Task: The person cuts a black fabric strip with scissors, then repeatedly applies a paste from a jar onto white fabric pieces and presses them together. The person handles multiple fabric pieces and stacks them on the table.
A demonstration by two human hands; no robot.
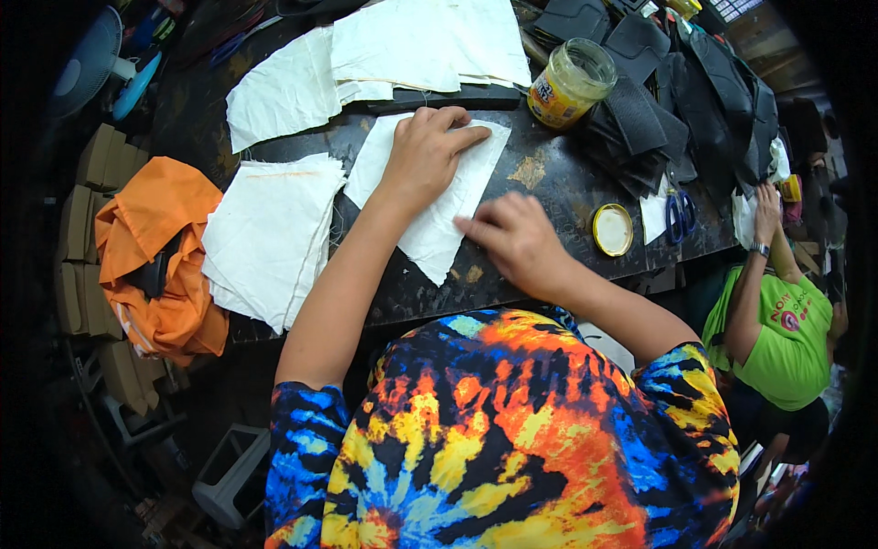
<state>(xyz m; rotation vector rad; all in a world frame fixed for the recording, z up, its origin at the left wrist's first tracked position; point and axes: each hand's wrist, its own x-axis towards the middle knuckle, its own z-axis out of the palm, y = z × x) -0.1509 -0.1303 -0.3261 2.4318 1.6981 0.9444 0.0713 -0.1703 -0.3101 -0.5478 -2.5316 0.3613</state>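
A white cloth piece (430, 229) lies flat on the dark worktable (549, 174) in front of me. My left hand (425, 151) presses palm-down on its upper part, fingers spread toward the right. My right hand (517, 240) rests at the cloth's right edge, fingertips touching the fabric. Neither hand holds anything lifted.
A stack of white cloth (270, 233) lies to the left, more white pieces (384, 50) at the back. An orange garment (155, 247) sits far left. A glass jar (572, 82), its yellow lid (612, 229), blue scissors (679, 215) and black parts (677, 91) crowd the right. Another person in green (782, 320) stands at right.
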